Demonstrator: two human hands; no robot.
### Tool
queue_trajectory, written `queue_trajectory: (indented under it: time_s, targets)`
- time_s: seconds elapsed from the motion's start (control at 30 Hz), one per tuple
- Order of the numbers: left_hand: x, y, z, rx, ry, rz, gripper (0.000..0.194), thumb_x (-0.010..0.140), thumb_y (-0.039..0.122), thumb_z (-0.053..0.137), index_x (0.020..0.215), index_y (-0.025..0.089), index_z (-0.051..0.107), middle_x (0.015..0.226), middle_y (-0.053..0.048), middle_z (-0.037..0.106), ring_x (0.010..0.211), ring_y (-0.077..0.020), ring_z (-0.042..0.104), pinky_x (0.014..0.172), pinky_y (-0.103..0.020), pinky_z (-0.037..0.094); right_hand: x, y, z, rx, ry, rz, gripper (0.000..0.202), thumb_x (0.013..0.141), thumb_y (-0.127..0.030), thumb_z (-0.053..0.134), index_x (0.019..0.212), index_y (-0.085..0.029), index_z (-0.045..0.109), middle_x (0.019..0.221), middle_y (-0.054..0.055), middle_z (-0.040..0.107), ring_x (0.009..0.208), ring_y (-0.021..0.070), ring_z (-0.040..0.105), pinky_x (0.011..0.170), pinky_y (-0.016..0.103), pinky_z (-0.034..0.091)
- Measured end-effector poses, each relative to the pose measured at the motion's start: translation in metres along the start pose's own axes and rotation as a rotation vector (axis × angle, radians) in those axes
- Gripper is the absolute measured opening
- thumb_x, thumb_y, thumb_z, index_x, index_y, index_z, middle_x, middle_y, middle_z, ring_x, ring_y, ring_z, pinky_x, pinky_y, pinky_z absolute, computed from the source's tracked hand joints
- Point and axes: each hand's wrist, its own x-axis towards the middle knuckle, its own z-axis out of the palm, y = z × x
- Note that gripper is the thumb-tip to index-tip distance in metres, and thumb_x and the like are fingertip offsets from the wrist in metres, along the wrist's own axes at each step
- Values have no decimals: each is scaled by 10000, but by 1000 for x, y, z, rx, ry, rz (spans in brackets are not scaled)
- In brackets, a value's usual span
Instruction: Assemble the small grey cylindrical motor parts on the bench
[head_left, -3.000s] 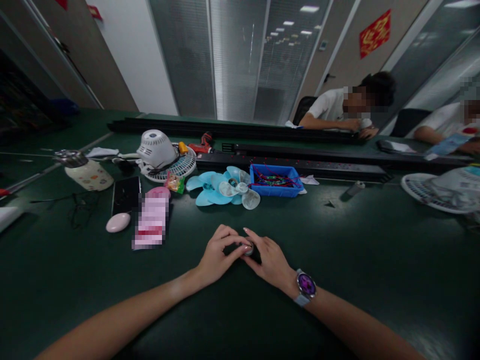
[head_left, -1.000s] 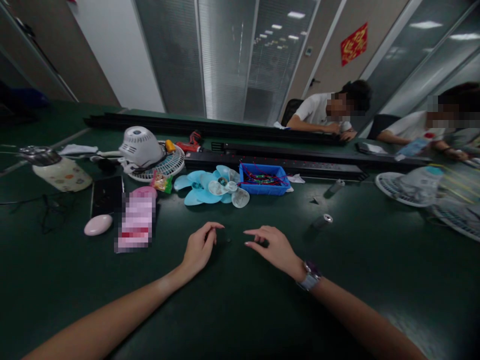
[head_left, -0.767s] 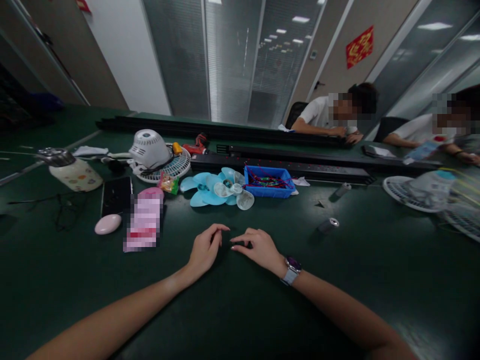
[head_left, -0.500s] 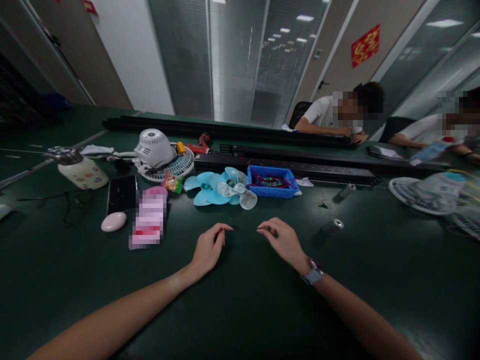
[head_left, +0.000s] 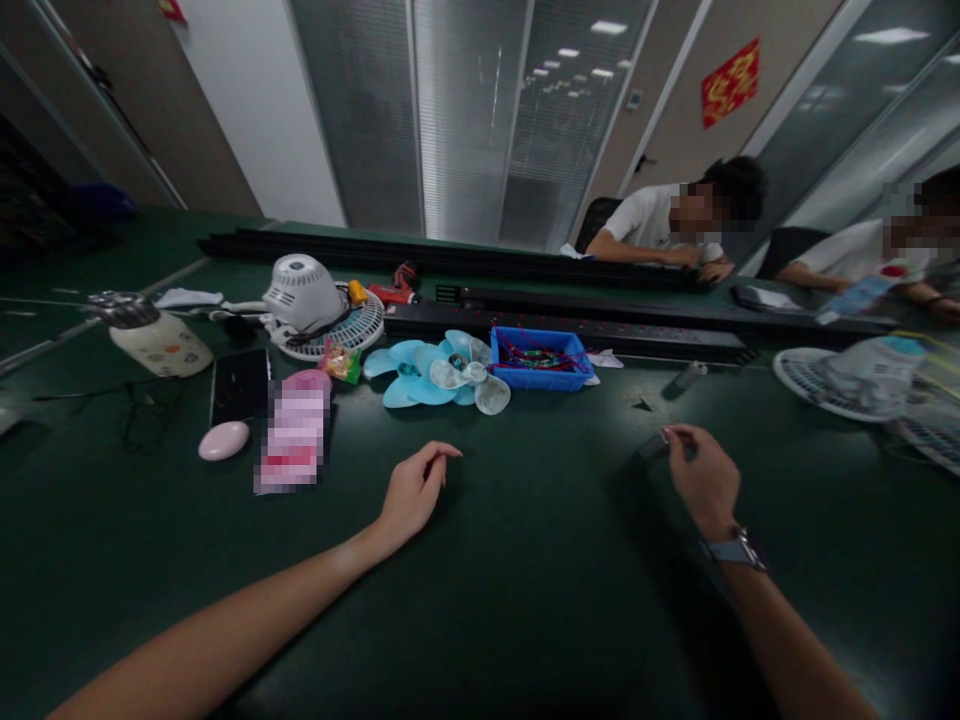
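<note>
My left hand (head_left: 411,495) rests low over the green table left of centre. Its index finger is stretched forward, the thumb is a little apart, and nothing shows between them. Farther right, my right hand (head_left: 703,480), with a watch on the wrist, has thumb and index finger closed at the end of a small dark-grey cylinder (head_left: 651,449). The fingers cover the end of this cylinder. A similar cylinder (head_left: 686,380) stands just beyond it. Ahead of my left hand lie light-blue fan blades (head_left: 409,372) and a clear fan blade (head_left: 493,394).
A blue bin (head_left: 544,376) holds wires. White fan parts (head_left: 304,295) and a red drill (head_left: 396,288) sit behind, before long black rails (head_left: 450,257). At left are a bottle (head_left: 169,345), phone (head_left: 240,388) and pink mouse (head_left: 223,441). Two people sit across the table.
My right hand has moved right, from near the middle of the table to the nearer grey cylinder, with its fingertips at the end of it. My left hand has stayed almost still.
</note>
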Motion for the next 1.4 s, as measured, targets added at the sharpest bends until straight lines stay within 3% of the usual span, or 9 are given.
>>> queue_trajectory:
  time_s: [0.53, 0.9, 1.13, 1.27, 1.4]
  targets:
    - [0, 5, -1, 21, -8, 12, 288, 928, 290, 409, 1010, 189, 666, 621, 36, 537, 565, -135, 534, 577, -228, 390, -6, 2, 11, -107, -5, 117, 381, 956, -447, 343, 1080, -142, 535, 792, 109, 641, 589, 214, 544, 551, 314, 325]
    - [0, 6, 0, 50, -1, 4, 260, 902, 304, 453, 986, 189, 671, 609, 34, 544, 566, -136, 528, 563, -227, 382, -5, 11, 14, -157, 30, -13, 361, 954, -421, 337, 1000, -152, 573, 762, 91, 626, 563, 187, 512, 546, 303, 314]
    - [0, 5, -1, 45, -15, 14, 250, 903, 301, 459, 991, 187, 664, 623, 29, 555, 580, -139, 542, 568, -228, 394, -9, 8, 14, -139, 24, -7, 418, 963, -490, 331, 968, -150, 574, 800, 115, 671, 604, 209, 583, 542, 299, 350]
    - [-1, 4, 0, 45, -12, 14, 248, 903, 299, 462, 992, 189, 665, 632, 28, 557, 593, -140, 543, 572, -226, 392, -13, 6, 15, -158, 43, -22, 527, 882, -623, 466, 1051, -132, 554, 854, 133, 699, 654, 247, 634, 537, 307, 381]
    - [-1, 4, 0, 39, -12, 12, 244, 904, 296, 464, 995, 189, 663, 637, 28, 559, 595, -139, 541, 573, -226, 389, -15, -1, 13, -105, 56, -46, 586, 857, -672, 475, 1058, -127, 548, 875, 146, 704, 702, 275, 670, 536, 327, 427]
